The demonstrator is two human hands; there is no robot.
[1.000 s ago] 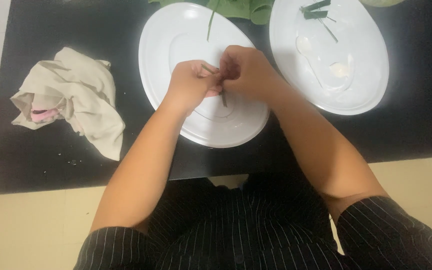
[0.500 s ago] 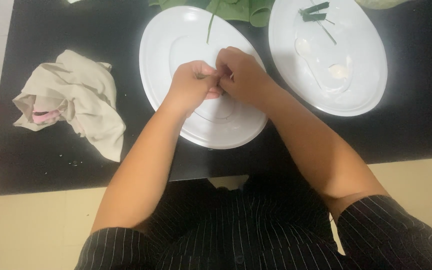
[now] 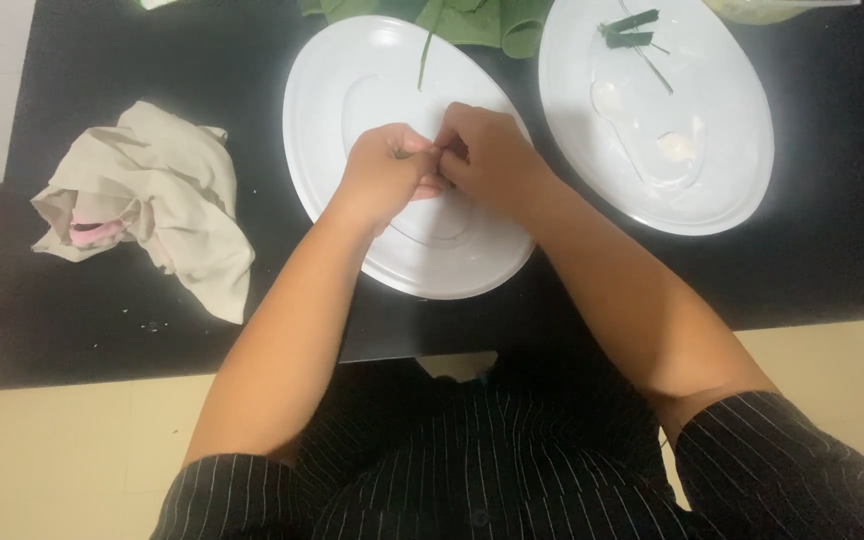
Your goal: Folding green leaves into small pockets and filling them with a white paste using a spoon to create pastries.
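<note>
The left hand (image 3: pixel 384 172) and the right hand (image 3: pixel 489 158) are meeting knuckle to knuckle over the near oval white plate (image 3: pixel 352 90), both curled into loose fists with the fingertips pinched together where the two hands are touching. Something small and dark green is showing just between the left thumb and forefinger; it is too hidden by the fingers to say what it is, or whether the right hand is gripping it too. Both hands are hovering above the middle of the plate, and whether they are touching its surface cannot be told.

A thin green stem (image 3: pixel 425 50) is lying on the far part of this plate, running from the rim toward the hands and stopping short of them. At the far rim, a heap of green leaves (image 3: pixel 482 18) is sitting on the black worktop (image 3: pixel 132 50), overlapping the plate's edge.

To the right, just beside the first plate, a second oval white plate (image 3: pixel 732 120) is carrying a few short dark green stem pieces (image 3: pixel 630 28) near its far end and two small pale lumps (image 3: pixel 674 146) nearer the middle.

To the left, well apart from the hands, a crumpled beige cloth (image 3: pixel 162 190) is lying on the worktop with a bit of pink showing in its folds.
</note>
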